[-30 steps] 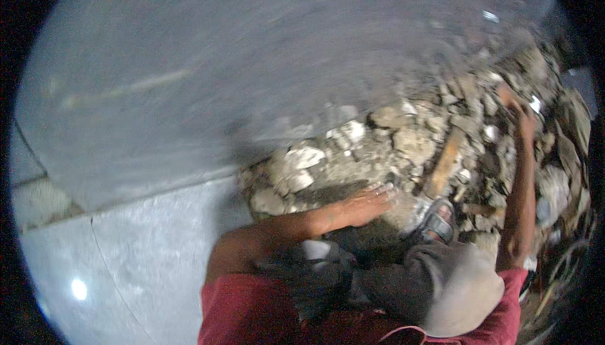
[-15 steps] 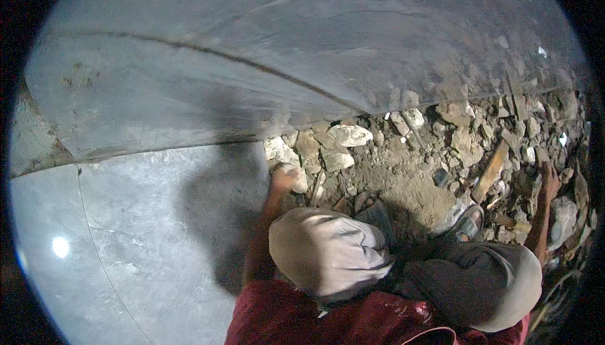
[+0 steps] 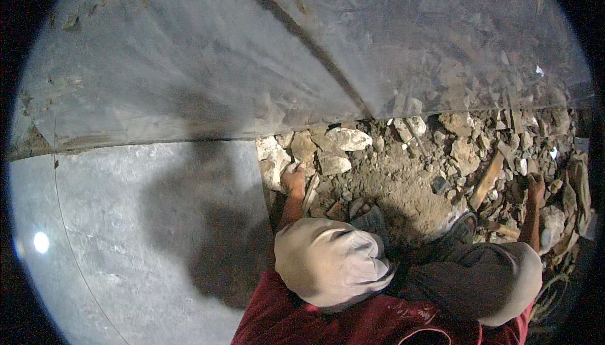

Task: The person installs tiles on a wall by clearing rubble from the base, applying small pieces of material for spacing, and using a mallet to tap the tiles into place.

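Note:
I squat at a strip of broken stones and dirt (image 3: pixel 403 190). My left hand (image 3: pixel 293 181) is closed on the edge of a pale stone (image 3: pixel 273 163) at the strip's left end, beside a thin slat (image 3: pixel 310 195). My right hand (image 3: pixel 534 190), fingers curled, is down among rubble at the right, near a large grey rock (image 3: pixel 553 222); what it holds, if anything, is too small to make out. A light wooden piece (image 3: pixel 488 178) lies to the left of that hand. My sandalled feet (image 3: pixel 365 216) are between my hands, partly behind my knees.
A grey, smeared wall-like surface (image 3: pixel 157 61) with a dark seam runs along the far side of the rubble. A smooth pale slab (image 3: pixel 107 225) fills the lower left, with my shadow on it. Tangled debris (image 3: pixel 551 288) lies at the lower right rim.
My left hand, stretched over the middle of the rubble a second ago, has moved left onto the pale stone. My left knee has risen into view. My right hand sits lower, and the view has turned.

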`<state>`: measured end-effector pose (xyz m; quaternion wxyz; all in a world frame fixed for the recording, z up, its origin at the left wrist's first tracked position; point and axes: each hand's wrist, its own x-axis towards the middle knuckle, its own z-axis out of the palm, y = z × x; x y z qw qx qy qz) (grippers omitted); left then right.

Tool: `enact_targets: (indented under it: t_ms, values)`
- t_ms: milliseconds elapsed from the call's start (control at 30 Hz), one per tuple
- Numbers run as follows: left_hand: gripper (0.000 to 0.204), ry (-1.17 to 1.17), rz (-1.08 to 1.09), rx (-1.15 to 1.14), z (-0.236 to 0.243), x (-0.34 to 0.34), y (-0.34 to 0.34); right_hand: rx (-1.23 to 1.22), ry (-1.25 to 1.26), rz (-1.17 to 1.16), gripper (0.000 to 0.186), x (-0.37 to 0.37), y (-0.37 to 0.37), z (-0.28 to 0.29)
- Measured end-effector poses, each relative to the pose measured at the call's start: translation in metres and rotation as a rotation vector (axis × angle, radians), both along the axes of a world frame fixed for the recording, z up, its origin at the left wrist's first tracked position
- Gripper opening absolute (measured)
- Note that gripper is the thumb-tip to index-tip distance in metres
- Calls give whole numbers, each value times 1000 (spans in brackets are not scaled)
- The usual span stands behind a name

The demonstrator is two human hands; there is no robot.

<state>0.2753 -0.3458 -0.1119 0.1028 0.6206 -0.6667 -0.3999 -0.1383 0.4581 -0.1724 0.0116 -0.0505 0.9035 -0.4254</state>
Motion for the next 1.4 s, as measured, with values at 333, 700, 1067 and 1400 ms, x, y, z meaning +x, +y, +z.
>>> enact_targets:
  t_ms: [333,700,1067,1400]
  values:
    - [51,-58,-339,-526,48,-11,76,26,-12,10,31,4,3,-26]
    - [41,-541,-1316,-283,99,-154,70,868,406,-117,42,22,58,15]
    - [26,61,-1561,317,211,-292,252,-414,-346,655,65,95,-300,266]
    - [30,388,-1136,388,159,-340,427,-891,-342,-209,64,10,-207,202]
